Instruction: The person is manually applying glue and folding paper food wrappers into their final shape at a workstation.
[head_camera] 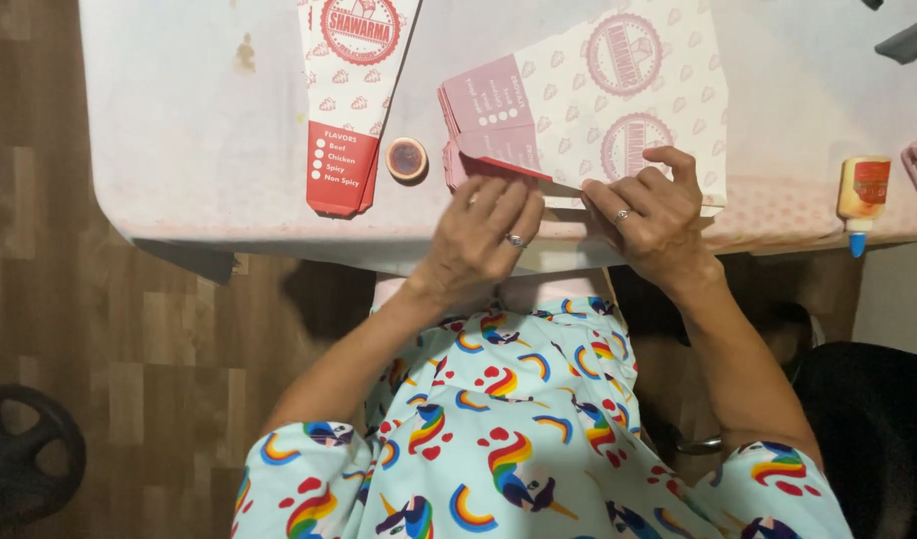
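Observation:
A flat white-and-pink printed paper sleeve (618, 90) lies on the pale table (189, 120), on top of a stack of like sheets. My left hand (483, 240) presses its fingers on the folded pink end flap near the table's front edge. My right hand (653, 215) rests beside it, fingers bent over the sheet's lower edge. Both hands wear a ring. Neither hand lifts the paper off the table.
A finished folded sleeve with a red end (350, 100) lies to the left. A small round brown cap (406, 158) sits beside it. A yellow glue bottle with a blue tip (862, 195) lies at the right edge. Wooden floor and a dark wheel (24, 454) are below left.

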